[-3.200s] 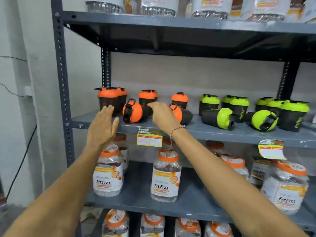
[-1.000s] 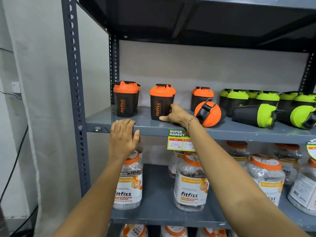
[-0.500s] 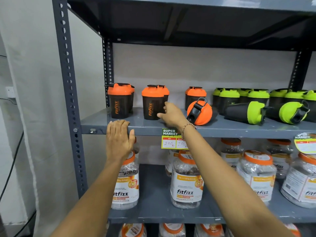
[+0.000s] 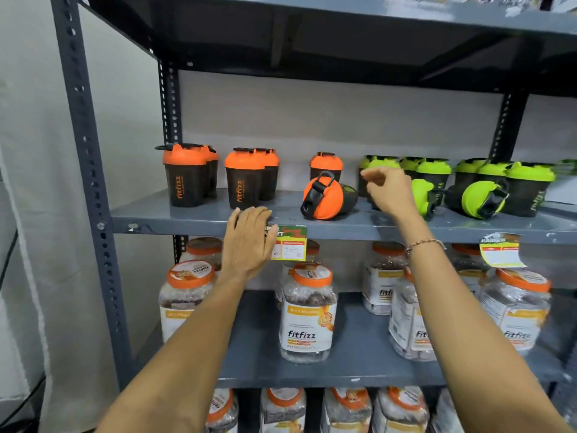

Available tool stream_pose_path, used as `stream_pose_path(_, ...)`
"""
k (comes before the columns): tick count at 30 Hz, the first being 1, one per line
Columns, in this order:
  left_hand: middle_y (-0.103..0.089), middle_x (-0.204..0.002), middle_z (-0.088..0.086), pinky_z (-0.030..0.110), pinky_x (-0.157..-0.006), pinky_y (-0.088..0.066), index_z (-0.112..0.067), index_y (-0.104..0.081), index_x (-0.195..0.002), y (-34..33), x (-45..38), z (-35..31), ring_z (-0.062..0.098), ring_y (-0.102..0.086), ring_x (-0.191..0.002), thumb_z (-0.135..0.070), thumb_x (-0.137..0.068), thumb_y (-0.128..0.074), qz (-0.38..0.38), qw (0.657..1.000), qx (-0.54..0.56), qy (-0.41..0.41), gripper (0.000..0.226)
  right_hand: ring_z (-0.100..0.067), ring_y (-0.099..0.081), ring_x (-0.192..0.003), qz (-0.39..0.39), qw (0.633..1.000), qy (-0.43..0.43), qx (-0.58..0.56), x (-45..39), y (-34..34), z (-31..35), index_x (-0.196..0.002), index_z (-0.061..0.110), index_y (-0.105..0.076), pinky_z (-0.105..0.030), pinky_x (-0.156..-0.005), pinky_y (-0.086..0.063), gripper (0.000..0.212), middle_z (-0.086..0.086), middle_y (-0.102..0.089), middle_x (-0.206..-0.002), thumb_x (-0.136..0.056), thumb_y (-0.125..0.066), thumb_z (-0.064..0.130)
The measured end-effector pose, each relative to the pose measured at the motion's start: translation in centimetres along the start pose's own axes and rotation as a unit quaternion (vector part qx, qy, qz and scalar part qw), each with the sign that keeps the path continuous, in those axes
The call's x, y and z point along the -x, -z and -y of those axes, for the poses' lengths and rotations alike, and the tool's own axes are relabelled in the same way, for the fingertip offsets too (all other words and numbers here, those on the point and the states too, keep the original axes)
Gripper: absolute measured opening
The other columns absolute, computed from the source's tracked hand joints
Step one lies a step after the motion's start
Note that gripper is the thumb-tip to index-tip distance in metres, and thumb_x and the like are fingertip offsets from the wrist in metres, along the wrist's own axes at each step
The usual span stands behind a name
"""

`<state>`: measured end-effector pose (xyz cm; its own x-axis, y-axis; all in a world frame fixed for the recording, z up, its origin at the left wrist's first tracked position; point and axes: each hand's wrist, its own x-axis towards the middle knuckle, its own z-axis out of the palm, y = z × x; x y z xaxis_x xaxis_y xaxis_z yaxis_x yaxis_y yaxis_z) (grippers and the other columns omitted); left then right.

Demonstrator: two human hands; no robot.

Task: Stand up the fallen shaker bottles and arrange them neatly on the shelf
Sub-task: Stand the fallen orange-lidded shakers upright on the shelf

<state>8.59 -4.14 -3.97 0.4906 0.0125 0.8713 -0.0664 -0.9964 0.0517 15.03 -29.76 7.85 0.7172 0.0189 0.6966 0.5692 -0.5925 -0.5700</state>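
Note:
On the grey shelf (image 4: 193, 225) two pairs of orange-lidded black shaker bottles stand upright at the left (image 4: 185, 175) and left of middle (image 4: 245, 178), with one more (image 4: 326, 165) at the back. A fallen orange-lidded shaker (image 4: 327, 196) lies on its side, lid toward me. Two fallen green-lidded shakers (image 4: 423, 196) (image 4: 479, 198) lie further right, in front of several upright green-lidded ones (image 4: 529, 185). My right hand (image 4: 388, 192) hovers empty, fingers loosely curled, just right of the fallen orange shaker. My left hand (image 4: 249, 239) rests flat on the shelf's front edge.
A price tag (image 4: 288, 243) hangs from the shelf edge beside my left hand, another (image 4: 501, 250) at the right. Wrapped Fitfizz jars (image 4: 307, 314) fill the shelves below. A steel upright (image 4: 82, 151) bounds the left; another shelf (image 4: 343, 29) sits overhead.
My right hand has left the upright orange shaker and moved right, past the fallen orange one. My left hand slid right along the shelf edge.

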Motion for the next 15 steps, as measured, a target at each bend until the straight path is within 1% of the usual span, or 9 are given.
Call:
stream_pose_path(1,-0.063,-0.119,0.005,0.041,-0.111,-0.028,-0.011,-0.062,-0.116,-0.2,-0.2,-0.8,0.022,-0.056,-0.114,-0.038,-0.093,-0.034,0.004,1.0,-0.003,-0.008,0.045,-0.026,-0.064,-0.109,0.028,1.0,0.0,0.002,0.0,-0.1,-1.0,-0.113,0.005,-0.067,-0.023,-0.095,-0.044,0.042,-0.015,-0.069,-0.116,-0.078,-0.049,-0.009)
stream_pose_path(3,-0.064,-0.119,0.005,0.042,-0.109,-0.032,-0.011,-0.062,-0.116,-0.8,-0.5,-2.4,0.022,-0.057,-0.114,-0.037,-0.093,-0.034,0.013,0.999,-0.014,-0.027,0.044,-0.028,-0.059,-0.116,0.087,0.995,0.041,0.034,0.0,-0.8,-2.0,-0.123,0.006,-0.061,-0.028,-0.1,-0.041,0.051,-0.015,-0.063,-0.126,-0.075,-0.053,-0.01)
stream_pose_path(5,-0.063,-0.122,0.006,0.043,-0.109,-0.033,-0.01,-0.062,-0.119,-1.3,-0.8,-3.9,0.023,-0.057,-0.115,-0.035,-0.094,-0.034,0.021,0.999,-0.022,-0.037,0.045,-0.027,-0.052,-0.125,0.145,0.982,0.096,0.073,0.0,-1.7,-2.4,-0.132,0.008,-0.052,-0.028,-0.105,-0.035,0.064,-0.013,-0.055,-0.137,-0.071,-0.058,-0.009)
stream_pose_path(6,-0.063,-0.124,0.006,0.043,-0.11,-0.033,-0.009,-0.061,-0.12,-1.5,-1.0,-4.6,0.024,-0.057,-0.116,-0.034,-0.093,-0.034,0.024,0.999,-0.02,-0.035,0.045,-0.027,-0.048,-0.129,0.169,0.976,0.109,0.08,0.0,-2.1,-2.6,-0.136,0.01,-0.047,-0.027,-0.107,-0.033,0.07,-0.013,-0.052,-0.14,-0.069,-0.059,-0.009)
stream_pose_path(8,-0.062,-0.125,0.008,0.044,-0.11,-0.033,-0.008,-0.06,-0.122,-1.9,-1.2,-5.5,0.026,-0.056,-0.118,-0.033,-0.093,-0.035,0.027,0.999,-0.02,-0.023,0.046,-0.027,-0.043,-0.132,0.193,0.971,0.115,0.079,-0.4,-2.8,-2.9,-0.14,0.013,-0.04,-0.029,-0.108,-0.031,0.077,-0.012,-0.046,-0.145,-0.068,-0.059,-0.008)
stream_pose_path(11,-0.061,-0.127,0.009,0.046,-0.112,-0.031,-0.008,-0.06,-0.121,-2.6,-1.2,-5.4,0.027,-0.054,-0.121,-0.035,-0.093,-0.034,0.018,0.999,-0.048,-0.003,0.047,-0.026,-0.041,-0.133,0.214,0.967,0.119,0.074,-1.5,-3.3,-3.6,-0.141,0.018,-0.036,-0.033,-0.108,-0.034,0.08,-0.009,-0.044,-0.146,-0.069,-0.06,-0.005)
stream_pose_path(13,-0.062,-0.122,0.009,0.047,-0.109,-0.033,-0.009,-0.062,-0.116,-3.0,-1.0,-5.1,0.028,-0.056,-0.117,-0.037,-0.093,-0.035,0.009,0.997,-0.076,0.004,0.046,-0.026,-0.04,-0.134,0.23,0.961,0.132,0.084,-2.2,-3.7,-4.0,-0.142,0.021,-0.033,-0.035,-0.109,-0.033,0.081,-0.007,-0.04,-0.148,-0.07,-0.063,0.001)
stream_pose_path(15,-0.063,-0.114,0.008,0.046,-0.105,-0.035,-0.01,-0.063,-0.11,-3.3,-0.9,-5.0,0.027,-0.059,-0.108,-0.038,-0.093,-0.035,0.005,0.995,-0.096,0.006,0.043,-0.027,-0.038,-0.135,0.243,0.954,0.15,0.095,-2.8,-4.4,-4.1,-0.144,0.022,-0.03,-0.037,-0.111,-0.03,0.083,-0.007,-0.037,-0.15,-0.072,-0.069,0.01)
